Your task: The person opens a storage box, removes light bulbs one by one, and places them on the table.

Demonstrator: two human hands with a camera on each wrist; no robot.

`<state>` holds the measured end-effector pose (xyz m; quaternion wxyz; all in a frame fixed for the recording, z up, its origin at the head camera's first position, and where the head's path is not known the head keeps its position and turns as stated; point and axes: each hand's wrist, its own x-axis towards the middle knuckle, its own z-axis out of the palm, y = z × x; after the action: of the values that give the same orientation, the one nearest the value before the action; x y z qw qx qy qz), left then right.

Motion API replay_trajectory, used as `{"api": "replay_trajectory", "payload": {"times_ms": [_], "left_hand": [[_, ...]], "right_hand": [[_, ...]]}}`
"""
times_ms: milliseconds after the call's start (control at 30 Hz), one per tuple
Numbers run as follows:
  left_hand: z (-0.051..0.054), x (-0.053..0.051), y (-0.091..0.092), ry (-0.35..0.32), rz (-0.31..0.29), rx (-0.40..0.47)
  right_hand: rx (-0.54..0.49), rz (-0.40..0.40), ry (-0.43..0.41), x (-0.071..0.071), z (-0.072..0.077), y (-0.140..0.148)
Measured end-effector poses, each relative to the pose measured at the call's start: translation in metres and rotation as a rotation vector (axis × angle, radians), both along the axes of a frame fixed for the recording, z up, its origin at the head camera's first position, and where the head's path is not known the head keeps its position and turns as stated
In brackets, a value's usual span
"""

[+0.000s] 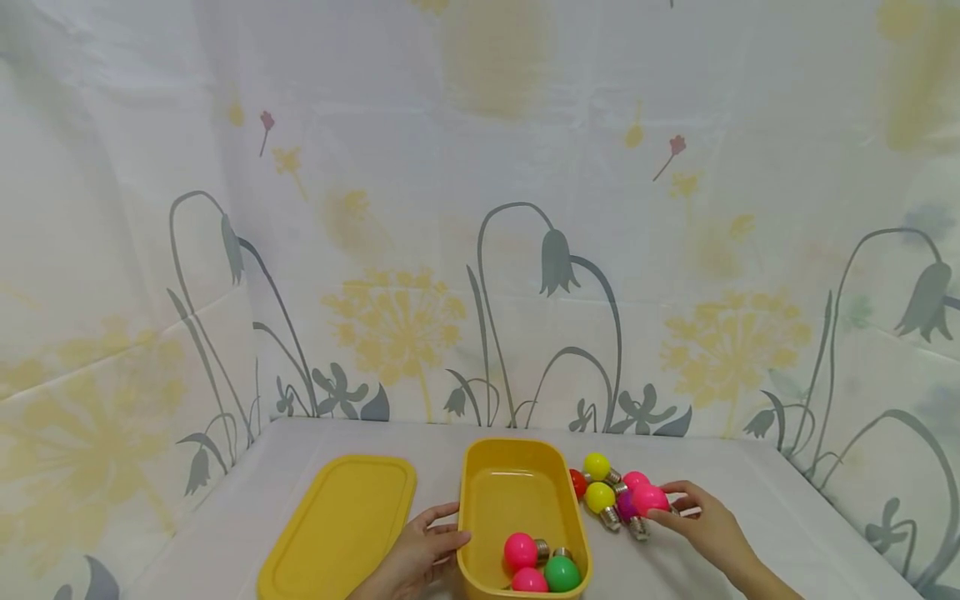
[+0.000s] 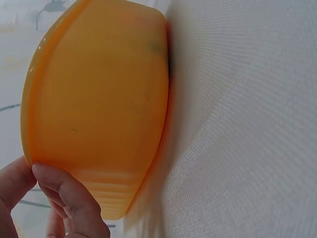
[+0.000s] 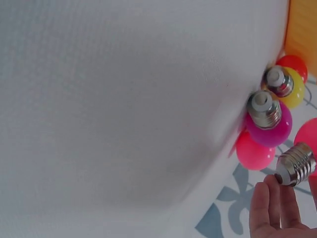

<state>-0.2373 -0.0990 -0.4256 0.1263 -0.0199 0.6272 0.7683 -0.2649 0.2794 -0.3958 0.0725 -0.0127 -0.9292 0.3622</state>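
A yellow box [image 1: 517, 500] holds two pink bulbs [image 1: 520, 551] and a green bulb [image 1: 562, 573] at its near end. My left hand [image 1: 420, 550] pinches the box's left rim between thumb and fingers; in the left wrist view the hand [image 2: 64, 198] grips the edge of the box wall [image 2: 99, 99]. At the right, my right hand [image 1: 705, 525] holds a pink bulb [image 1: 649, 499] above the loose bulbs. In the right wrist view, fingers [image 3: 274, 206] touch the metal base [image 3: 295, 164] of this bulb, partly cut off by the frame.
Right of the box lie loose bulbs: a red one [image 1: 577, 483], two yellow ones [image 1: 597, 466], a purple one [image 1: 627, 506] and another pink one [image 1: 635, 480]. A yellow lid [image 1: 341, 525] lies flat at the left. Behind the table hangs a flower-patterned cloth [image 1: 517, 167].
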Motion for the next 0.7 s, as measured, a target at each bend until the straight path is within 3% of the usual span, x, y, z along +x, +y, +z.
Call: {"api": "replay_trajectory", "payload": {"times_ms": [433, 700], "left_hand": [[-0.002, 0.0, 0.001, 0.026, -0.015, 0.014], [-0.002, 0.001, 0.001, 0.016, -0.004, 0.011]], "right_hand": [[-0.023, -0.033, -0.078, -0.009, -0.008, 0.018], [-0.004, -0.021, -0.081, -0.016, -0.013, 0.025]]}}
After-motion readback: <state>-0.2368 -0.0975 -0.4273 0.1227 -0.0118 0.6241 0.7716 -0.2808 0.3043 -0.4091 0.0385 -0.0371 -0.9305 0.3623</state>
